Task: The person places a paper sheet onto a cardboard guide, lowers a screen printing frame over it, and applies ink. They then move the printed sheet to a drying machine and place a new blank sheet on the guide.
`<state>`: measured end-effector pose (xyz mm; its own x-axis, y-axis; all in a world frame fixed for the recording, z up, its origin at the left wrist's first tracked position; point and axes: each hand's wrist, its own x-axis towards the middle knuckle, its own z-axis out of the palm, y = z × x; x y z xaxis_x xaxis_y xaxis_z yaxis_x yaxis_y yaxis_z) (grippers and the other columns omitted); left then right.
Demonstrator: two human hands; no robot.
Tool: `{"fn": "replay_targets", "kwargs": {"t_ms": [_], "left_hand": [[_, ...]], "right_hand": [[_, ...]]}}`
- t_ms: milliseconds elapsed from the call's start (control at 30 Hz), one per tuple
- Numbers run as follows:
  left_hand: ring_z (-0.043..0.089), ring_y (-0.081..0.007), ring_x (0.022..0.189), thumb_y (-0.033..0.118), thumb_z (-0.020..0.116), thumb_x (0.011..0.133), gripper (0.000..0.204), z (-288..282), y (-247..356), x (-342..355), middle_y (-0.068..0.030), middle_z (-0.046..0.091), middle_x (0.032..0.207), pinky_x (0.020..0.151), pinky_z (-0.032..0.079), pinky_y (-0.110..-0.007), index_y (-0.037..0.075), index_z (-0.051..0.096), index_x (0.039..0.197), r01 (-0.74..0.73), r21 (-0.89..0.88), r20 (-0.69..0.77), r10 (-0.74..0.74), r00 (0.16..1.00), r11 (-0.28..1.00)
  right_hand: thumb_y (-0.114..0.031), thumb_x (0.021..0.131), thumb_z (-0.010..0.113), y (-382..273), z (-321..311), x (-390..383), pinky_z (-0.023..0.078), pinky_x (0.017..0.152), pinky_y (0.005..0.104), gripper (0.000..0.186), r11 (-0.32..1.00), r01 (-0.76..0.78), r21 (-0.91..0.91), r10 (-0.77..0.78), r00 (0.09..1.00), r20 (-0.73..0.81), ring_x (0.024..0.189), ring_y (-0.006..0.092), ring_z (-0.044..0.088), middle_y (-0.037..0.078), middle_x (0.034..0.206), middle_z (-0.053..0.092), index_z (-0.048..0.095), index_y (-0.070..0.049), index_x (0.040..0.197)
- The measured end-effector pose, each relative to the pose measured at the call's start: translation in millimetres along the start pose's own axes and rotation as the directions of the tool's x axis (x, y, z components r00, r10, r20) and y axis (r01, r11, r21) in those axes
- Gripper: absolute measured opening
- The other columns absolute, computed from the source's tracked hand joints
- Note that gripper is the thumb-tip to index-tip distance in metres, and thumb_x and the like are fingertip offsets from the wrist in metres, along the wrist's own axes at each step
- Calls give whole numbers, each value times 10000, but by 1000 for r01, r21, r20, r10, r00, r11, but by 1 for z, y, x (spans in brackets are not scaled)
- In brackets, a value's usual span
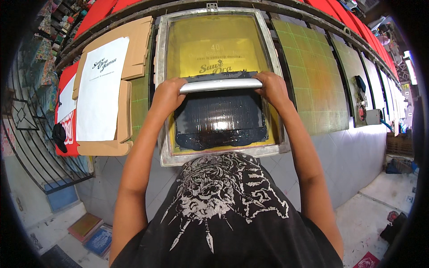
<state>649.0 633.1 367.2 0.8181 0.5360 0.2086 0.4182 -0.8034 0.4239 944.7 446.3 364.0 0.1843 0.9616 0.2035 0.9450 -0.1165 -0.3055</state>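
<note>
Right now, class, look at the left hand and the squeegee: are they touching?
Touching. The head view shows the left hand gripping the left end of the squeegee, with no gap between them.

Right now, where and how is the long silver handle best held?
Probably at both ends, coming from the person's side: the handle is long and lies crosswise over the screen, and the left hand and right hand hold these ends. Dark ink lies close by, so better touch only the handle.
</note>
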Motion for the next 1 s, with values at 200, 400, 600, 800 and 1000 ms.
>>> {"fn": "replay_targets", "kwargs": {"t_ms": [200,400,600,800,1000], "left_hand": [[603,-361,811,-31,697,623,333,-3,29,-48,-150,585,827,701,505,-446,44,628,940,-3,3,-4,3,1000,1000],[599,-371,872,-35,704,601,444,-4,62,-101,-153,616,925,755,499,-432,31,614,1031,76,15,61,-77,995,997],[605,-351,881,-23,701,597,437,-6,86,-143,-140,613,936,749,507,-423,45,620,1021,117,3,101,-117,988,993],[614,-329,884,-33,730,563,466,-3,95,-160,-114,619,929,756,512,-415,58,633,1009,137,2,101,-136,986,991],[616,-324,877,-28,729,566,448,-6,97,-159,-110,620,919,755,512,-410,60,635,996,116,-14,103,-114,988,993]], "right_hand": [[-32,550,811,-30,-5,-52,513,763,391,459,998,-54,-13,54,998,13,888,303,631,88,904,653,663,-112,977],[-39,549,787,-51,-8,-104,530,716,391,415,1000,-5,-11,5,1000,-23,852,285,641,75,905,668,673,-97,944],[-63,594,770,-71,-14,-146,529,698,386,351,1000,-20,6,20,1000,-9,838,272,643,69,902,670,673,-96,930],[-90,620,768,-79,-18,-161,530,685,386,326,999,-13,32,14,1000,-9,825,270,641,65,885,667,670,-90,931],[-99,632,762,-79,-22,-161,529,685,383,314,999,-9,51,9,1000,16,822,269,637,67,898,664,670,-87,932]]}}
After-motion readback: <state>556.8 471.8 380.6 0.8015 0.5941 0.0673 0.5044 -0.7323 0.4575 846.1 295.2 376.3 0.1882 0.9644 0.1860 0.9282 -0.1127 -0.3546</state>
